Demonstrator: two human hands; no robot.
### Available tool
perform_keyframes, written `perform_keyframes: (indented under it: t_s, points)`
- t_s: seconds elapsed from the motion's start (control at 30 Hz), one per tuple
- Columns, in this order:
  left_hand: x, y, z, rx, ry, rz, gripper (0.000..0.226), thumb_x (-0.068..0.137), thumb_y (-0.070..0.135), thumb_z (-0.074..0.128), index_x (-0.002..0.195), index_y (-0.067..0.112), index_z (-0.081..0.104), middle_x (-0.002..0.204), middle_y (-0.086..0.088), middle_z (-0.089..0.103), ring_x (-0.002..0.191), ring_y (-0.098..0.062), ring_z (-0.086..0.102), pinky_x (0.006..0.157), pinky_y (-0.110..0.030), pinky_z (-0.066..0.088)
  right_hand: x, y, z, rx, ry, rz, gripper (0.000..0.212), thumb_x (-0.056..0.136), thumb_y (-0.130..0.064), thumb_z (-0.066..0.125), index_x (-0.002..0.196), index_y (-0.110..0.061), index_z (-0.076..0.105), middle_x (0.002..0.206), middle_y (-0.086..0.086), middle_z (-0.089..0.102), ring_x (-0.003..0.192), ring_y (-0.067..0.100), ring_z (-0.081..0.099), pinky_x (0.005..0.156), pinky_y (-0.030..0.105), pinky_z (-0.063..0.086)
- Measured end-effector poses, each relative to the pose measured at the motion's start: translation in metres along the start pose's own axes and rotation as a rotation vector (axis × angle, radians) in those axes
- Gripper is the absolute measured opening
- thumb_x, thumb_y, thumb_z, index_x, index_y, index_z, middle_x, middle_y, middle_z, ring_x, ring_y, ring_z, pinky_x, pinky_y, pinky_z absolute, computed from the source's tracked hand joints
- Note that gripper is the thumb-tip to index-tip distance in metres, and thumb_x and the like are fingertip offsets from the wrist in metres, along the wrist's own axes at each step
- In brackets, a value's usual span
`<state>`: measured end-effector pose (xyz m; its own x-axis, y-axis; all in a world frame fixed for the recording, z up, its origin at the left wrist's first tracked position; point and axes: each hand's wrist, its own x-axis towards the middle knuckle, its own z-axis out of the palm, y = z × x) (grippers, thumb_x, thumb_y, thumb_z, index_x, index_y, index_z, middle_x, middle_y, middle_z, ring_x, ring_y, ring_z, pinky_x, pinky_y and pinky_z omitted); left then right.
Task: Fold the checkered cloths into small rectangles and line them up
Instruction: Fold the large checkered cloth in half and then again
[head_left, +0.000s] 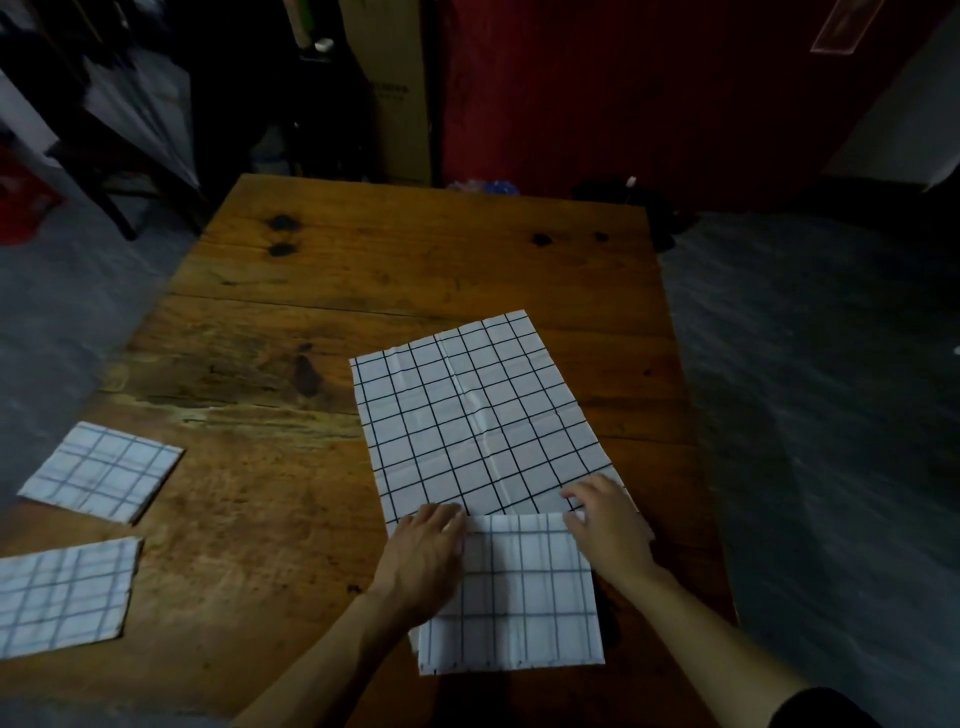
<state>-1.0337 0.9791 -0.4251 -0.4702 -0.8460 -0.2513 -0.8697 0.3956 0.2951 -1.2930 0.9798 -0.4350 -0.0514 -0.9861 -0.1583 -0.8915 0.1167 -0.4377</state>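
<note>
Pressing down on a fresh fold, the left hand (423, 553) and right hand (605, 514) hold the turned-up flap's corners of the checkered cloth (467, 410), mid-surface (415, 270); each grip looks a light pinch, fingers curled over the edge. Two folded cloths (104, 470) wait far left. Risk: uneven pull skews the flap, so grid lines misalign and the rectangle comes out crooked.

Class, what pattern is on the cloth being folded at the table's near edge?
White with a dark grid of thin lines on the cloth, clearest in the head view.
</note>
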Motion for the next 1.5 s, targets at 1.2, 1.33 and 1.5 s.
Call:
perform_keyframes:
  t_s: [1.2,1.33,1.5]
  points:
    - [-0.013,-0.001,0.019,0.086,-0.085,0.014,0.079,0.093,0.032,0.058,0.156,0.02,0.01,0.164,0.003,0.01,0.15,-0.018,0.009,0.121,-0.039,0.013,-0.065,0.03,0.027,-0.311,-0.326,-0.152,0.079,0.093,-0.06,0.021,0.151,-0.021,-0.017,0.157,-0.002,-0.028,0.145,0.014,-0.024,0.119,0.034,-0.012]
    - [-0.01,-0.005,0.015,0.064,-0.055,0.003,0.072,0.091,0.035,0.059,0.153,0.02,0.024,0.159,0.005,0.025,0.145,-0.019,0.023,0.116,-0.039,0.026,-0.061,0.024,0.022,-0.236,-0.282,-0.127,0.084,0.095,-0.05,0.048,0.155,-0.019,-0.002,0.162,-0.003,-0.01,0.148,0.014,-0.011,0.12,0.032,-0.006]
    - [0.011,-0.005,0.006,0.04,-0.015,-0.011,0.054,0.088,0.031,0.06,0.139,0.026,0.043,0.141,0.003,0.047,0.13,-0.021,0.041,0.106,-0.039,0.035,-0.039,0.014,0.017,-0.148,-0.157,-0.058,0.063,0.092,-0.043,0.057,0.147,-0.023,0.034,0.151,-0.005,0.033,0.139,0.013,0.025,0.117,0.032,0.02]
